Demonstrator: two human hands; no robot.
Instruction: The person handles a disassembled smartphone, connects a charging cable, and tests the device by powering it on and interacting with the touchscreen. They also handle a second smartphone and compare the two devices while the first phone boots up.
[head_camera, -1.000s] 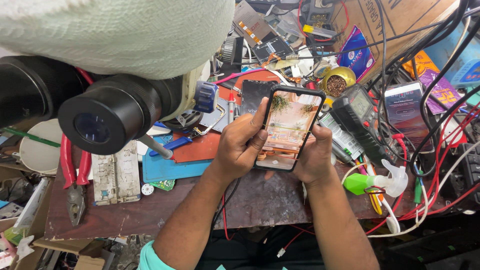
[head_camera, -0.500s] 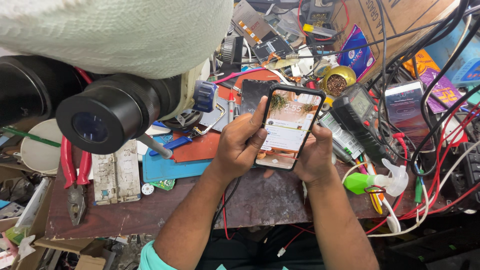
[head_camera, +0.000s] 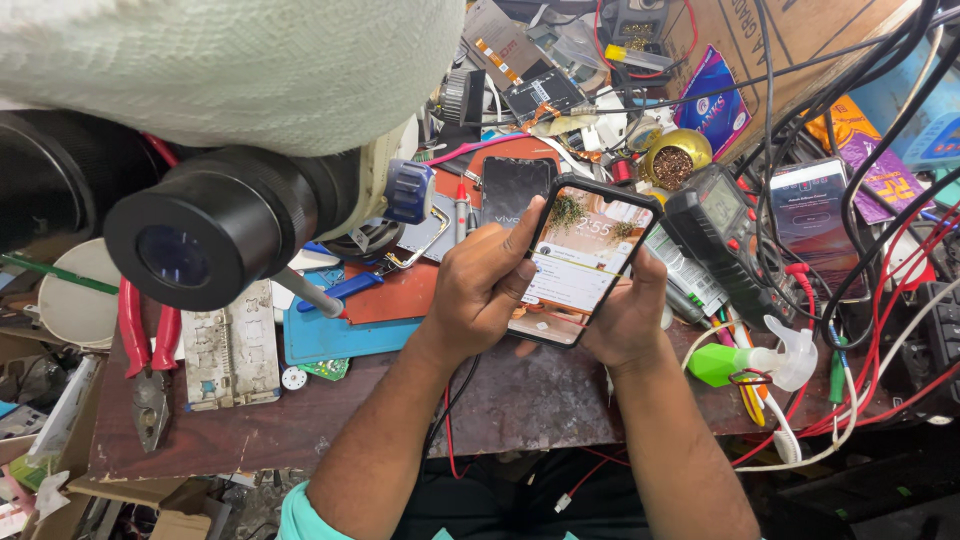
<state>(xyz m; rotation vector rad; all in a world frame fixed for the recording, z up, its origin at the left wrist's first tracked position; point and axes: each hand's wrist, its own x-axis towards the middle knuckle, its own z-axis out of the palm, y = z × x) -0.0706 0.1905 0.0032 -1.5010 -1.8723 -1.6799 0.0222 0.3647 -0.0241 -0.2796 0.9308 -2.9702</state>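
Observation:
A black smartphone (head_camera: 585, 262) with its screen lit is held tilted above the worn brown workbench (head_camera: 520, 400). My left hand (head_camera: 480, 285) grips its left edge, the thumb resting on the screen. My right hand (head_camera: 625, 315) cradles the lower right edge from below, fingers wrapped behind it. A white panel shows across the middle of the screen.
A microscope eyepiece (head_camera: 215, 235) looms at upper left. Red pliers (head_camera: 140, 345), a white circuit block (head_camera: 228, 350), a blue mat (head_camera: 345, 335), another dark phone (head_camera: 515, 185), a multimeter (head_camera: 725, 235), a second lit phone (head_camera: 815, 210), a green spray bottle (head_camera: 755, 362) and tangled red, black wires (head_camera: 880, 300) crowd the bench.
The phone's screen changed from a picture to a view with a white panel across it. My left thumb shifted slightly on the screen; both hands stay in place.

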